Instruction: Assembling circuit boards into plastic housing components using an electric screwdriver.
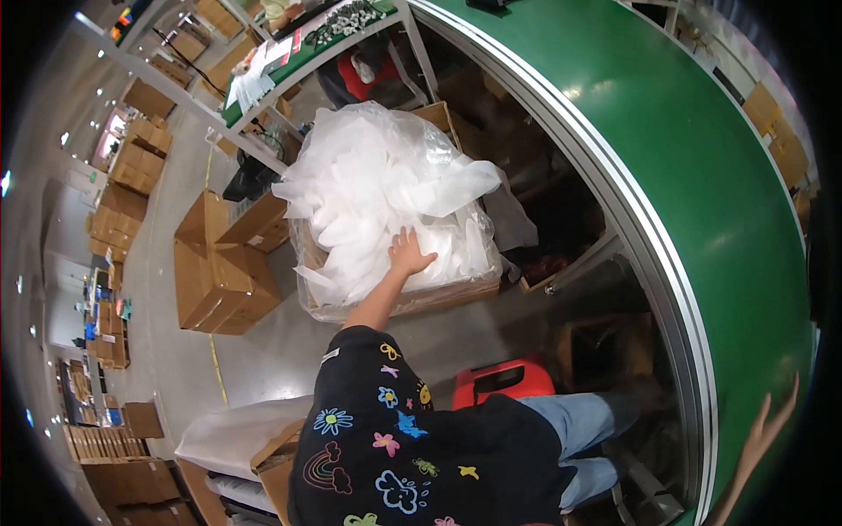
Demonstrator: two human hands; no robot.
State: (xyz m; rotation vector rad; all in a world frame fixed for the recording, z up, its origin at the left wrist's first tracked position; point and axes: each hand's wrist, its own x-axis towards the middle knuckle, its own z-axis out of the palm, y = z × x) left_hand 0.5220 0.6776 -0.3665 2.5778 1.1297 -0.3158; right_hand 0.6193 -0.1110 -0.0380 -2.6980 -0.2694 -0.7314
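My left hand (409, 254) reaches out over a large heap of soft white packing sheets or bags (377, 175). Its fingers are spread against the near side of the heap, and nothing is visibly gripped. A clear plastic liner (307, 294) wraps the heap inside a cardboard box (447, 298). Far to the right, my right hand (766, 431) is over the green conveyor belt (702, 219), fingers stretched and apart, holding nothing I can see. Whether it touches the belt I cannot tell.
A metal rail (627, 193) edges the belt. Below me is a red stool (504, 381). An open carton (224, 272) stands left of the heap, another box (281, 451) nearer. Beyond the heap, a green-topped bench (307, 57) holds small parts and papers; a person sits behind.
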